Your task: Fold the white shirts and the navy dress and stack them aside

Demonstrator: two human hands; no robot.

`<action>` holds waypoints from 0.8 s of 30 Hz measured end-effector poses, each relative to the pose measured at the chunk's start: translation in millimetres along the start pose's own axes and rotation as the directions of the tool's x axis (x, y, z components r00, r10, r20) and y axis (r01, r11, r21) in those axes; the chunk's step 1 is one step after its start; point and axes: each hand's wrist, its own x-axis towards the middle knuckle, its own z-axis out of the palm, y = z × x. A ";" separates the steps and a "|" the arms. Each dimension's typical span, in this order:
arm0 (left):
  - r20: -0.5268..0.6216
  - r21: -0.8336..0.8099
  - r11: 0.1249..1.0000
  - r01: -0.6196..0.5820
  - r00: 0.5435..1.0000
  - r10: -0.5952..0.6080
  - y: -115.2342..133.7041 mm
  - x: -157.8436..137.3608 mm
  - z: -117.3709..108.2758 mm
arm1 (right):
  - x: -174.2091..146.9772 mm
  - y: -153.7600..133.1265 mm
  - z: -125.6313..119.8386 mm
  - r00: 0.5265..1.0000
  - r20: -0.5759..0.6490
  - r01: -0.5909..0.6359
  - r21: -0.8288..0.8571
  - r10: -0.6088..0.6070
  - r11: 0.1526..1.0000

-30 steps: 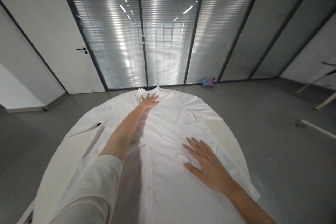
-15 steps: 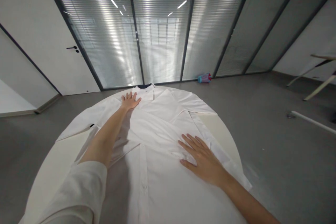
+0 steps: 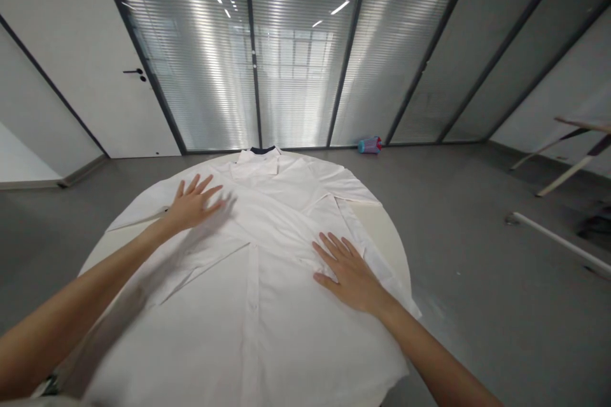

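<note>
White shirt spread across a round table, one hand at each side

The shirt lies over most of the round table, its collar at the far edge and its button strip running toward the near side. Set this way, the long body faces the person, probably so that both arms can reach across it. The cloth overhangs the table at the near right, seemingly because the garment is larger than the top.

The right hand lies flat on the right part of the shirt, fingers extended and slightly fanned, gripping nothing; its flatness suggests steadying the cloth rather than lifting it. The left hand is over the far left part, fingers spread wide and holding nothing. Its shadow falls beside it, so it may be a little raised; contact cannot be told for certain. Creases run diagonally between the hands, which may explain why the palms are kept broad.
</note>
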 end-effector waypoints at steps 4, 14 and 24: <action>0.167 -0.043 0.989 0.140 0.977 -0.131 -38.4 -50.6 19.2 | -0.8 0.3 -0.8 1.000 -0.027 0.004 0.008 -0.003 1.000; -0.036 -0.130 0.988 -0.084 0.996 0.080 -52.1 -54.5 10.7 | -16.5 37.5 -9.9 0.874 -0.316 -0.385 0.010 0.368 0.923; -0.088 -0.109 0.991 -0.083 0.993 0.074 -65.0 -52.7 7.9 | -20.9 58.5 -24.9 0.886 -0.090 -0.334 0.558 0.455 0.760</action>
